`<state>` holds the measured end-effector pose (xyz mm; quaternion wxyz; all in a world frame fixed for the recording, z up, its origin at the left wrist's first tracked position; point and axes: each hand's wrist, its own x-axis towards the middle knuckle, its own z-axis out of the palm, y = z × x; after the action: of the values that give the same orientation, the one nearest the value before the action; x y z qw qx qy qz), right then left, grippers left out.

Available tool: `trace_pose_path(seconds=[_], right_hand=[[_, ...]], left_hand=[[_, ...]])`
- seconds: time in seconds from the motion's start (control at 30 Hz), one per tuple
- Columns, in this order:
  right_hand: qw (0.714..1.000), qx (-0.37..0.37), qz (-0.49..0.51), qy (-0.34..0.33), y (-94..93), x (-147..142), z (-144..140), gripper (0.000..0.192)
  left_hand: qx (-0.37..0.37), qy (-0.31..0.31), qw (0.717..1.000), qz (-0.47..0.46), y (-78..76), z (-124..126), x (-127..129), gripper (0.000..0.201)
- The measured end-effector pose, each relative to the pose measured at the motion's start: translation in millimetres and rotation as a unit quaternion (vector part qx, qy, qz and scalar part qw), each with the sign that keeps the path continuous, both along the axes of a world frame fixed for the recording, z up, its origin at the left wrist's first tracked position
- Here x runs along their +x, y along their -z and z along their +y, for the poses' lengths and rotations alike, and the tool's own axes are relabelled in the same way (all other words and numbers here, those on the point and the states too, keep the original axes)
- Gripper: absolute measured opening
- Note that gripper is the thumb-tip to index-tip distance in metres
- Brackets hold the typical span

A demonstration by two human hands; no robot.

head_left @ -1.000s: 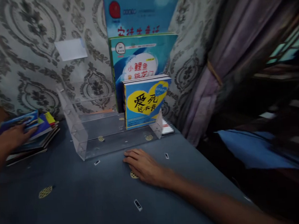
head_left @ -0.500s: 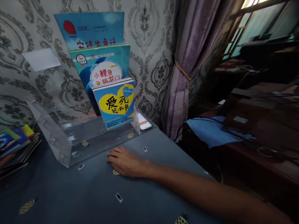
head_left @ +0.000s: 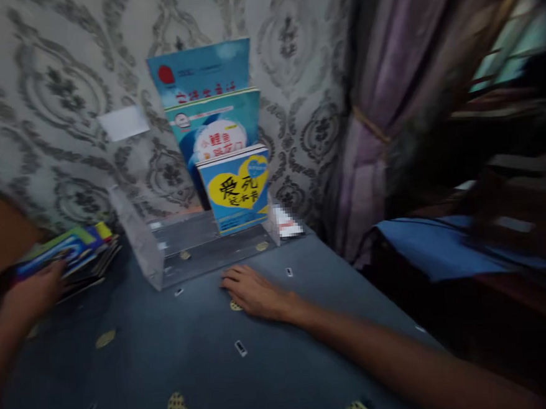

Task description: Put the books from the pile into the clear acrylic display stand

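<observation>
At the left, my left hand [head_left: 38,290] is at the near edge of a colourful blue and green book [head_left: 70,248], its fingers closed on that edge. This book is on top of a stack of books [head_left: 103,260]; blur hides the exact finger placement. My right hand [head_left: 255,293] lies palm down on the tablecloth, fingers stretched loosely and holding nothing. Just beyond it stands a clear plastic book rack [head_left: 137,239]. Upright at the rack's right side are a small blue book with a yellow heart [head_left: 239,191], a teal book [head_left: 188,126] behind, and a taller blue book [head_left: 202,66] at the back.
A dark blue tablecloth [head_left: 210,371] with pineapple prints covers the table. Patterned wallpaper [head_left: 291,60] rises behind the rack, with a white paper [head_left: 124,123] in front of it. A tied purple curtain [head_left: 365,179] and a blue cloth [head_left: 411,248] are at the right.
The view has turned left, so the rack and books appear farther right. My left hand has come further into view and closed on the top book's edge. My right hand stays on the table.
</observation>
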<state>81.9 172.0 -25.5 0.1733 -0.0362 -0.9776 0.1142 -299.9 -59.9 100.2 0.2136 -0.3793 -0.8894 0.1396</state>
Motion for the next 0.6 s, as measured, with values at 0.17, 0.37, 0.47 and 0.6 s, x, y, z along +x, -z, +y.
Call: trace_pose_path(seconds=[0.17,0.37,0.47,0.6], right_hand=[[1.000,-0.013,0.016,-0.002,5.6,-6,3,0.026],[1.000,-0.008,0.019,-0.003,6.7,-9,2,0.027],[0.999,-0.015,0.034,-0.010,9.4,-9,4,0.027],[0.999,-0.023,0.038,-0.007,12.7,-10,5,0.028]], left_hand=[[-0.038,-0.022,0.999,0.006,10.6,-15,17,0.050],[-0.003,-0.020,0.999,0.039,38.8,-28,36,0.053],[0.003,-0.019,0.999,0.048,50.7,-36,48,0.053],[-0.008,-0.033,0.998,0.052,66.4,-46,65,0.053]])
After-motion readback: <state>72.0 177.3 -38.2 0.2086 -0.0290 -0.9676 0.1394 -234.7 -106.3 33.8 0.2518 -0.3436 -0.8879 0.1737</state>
